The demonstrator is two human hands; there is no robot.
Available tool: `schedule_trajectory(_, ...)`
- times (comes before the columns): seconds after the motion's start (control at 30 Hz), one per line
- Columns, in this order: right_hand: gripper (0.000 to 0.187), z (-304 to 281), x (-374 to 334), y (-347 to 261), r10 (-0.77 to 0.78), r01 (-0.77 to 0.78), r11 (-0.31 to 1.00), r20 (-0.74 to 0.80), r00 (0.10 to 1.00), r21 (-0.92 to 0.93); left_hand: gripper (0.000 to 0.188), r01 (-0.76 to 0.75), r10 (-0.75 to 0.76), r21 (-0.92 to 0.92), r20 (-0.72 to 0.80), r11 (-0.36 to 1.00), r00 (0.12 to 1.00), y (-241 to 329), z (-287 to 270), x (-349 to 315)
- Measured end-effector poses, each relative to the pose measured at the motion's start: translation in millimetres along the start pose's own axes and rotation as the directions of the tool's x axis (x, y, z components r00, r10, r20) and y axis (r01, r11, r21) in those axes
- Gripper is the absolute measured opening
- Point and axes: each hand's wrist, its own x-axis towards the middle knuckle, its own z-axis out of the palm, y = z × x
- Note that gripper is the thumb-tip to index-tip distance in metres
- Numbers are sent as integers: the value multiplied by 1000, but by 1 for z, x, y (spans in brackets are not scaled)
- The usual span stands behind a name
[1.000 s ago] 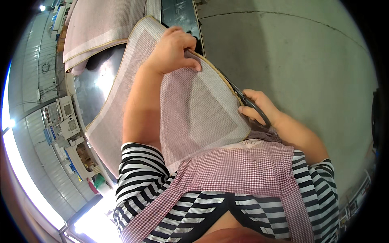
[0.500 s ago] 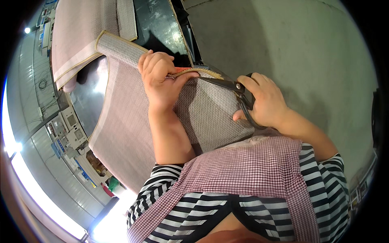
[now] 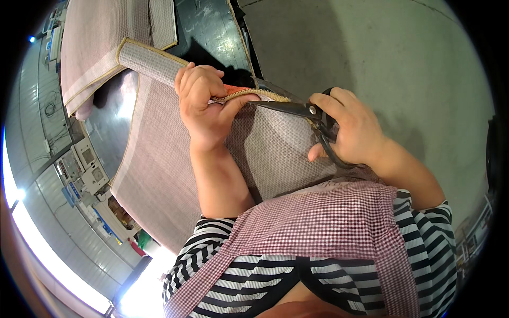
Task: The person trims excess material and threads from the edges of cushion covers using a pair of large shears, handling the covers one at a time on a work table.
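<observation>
My left hand (image 3: 203, 103) is closed on the edge of a greyish-pink woven rug (image 3: 164, 135), its thumb lying along the yellow stitched border (image 3: 268, 95). A strip of orange shows beside that hand, at the fold. In my right hand (image 3: 354, 126) is a pair of black scissors (image 3: 286, 107), gripped by the handles with the thumb low. The blades are spread, one on each side of the border, and their tips point toward my left thumb. Whether they touch the stitching I cannot tell.
The rug drapes over a dark, shiny table (image 3: 207, 26) and hangs against my checked apron (image 3: 313, 222). More rug (image 3: 101, 37) lies at the far left. Grey floor (image 3: 403, 58) stretches to the right. Equipment boxes (image 3: 90, 167) stand along the left wall.
The scissor blades look slightly wider apart. My left hand and the rug have shifted a little to the left in the picture, and both hands keep their grip.
</observation>
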Motion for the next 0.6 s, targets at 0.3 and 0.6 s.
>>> schedule_trajectory(0.3, 83, 1, -7, 10, -84, 82, 996, -66, 994, -42, 53, 1, -1, -7, 2, 1000, 1000, -1, -4, -1)
schedule_trajectory(0.6, 88, -13, -1, 3, -129, 120, 985, -71, 989, -124, 52, 4, -4, -14, -10, 1000, 1000, 5, -1, 4)
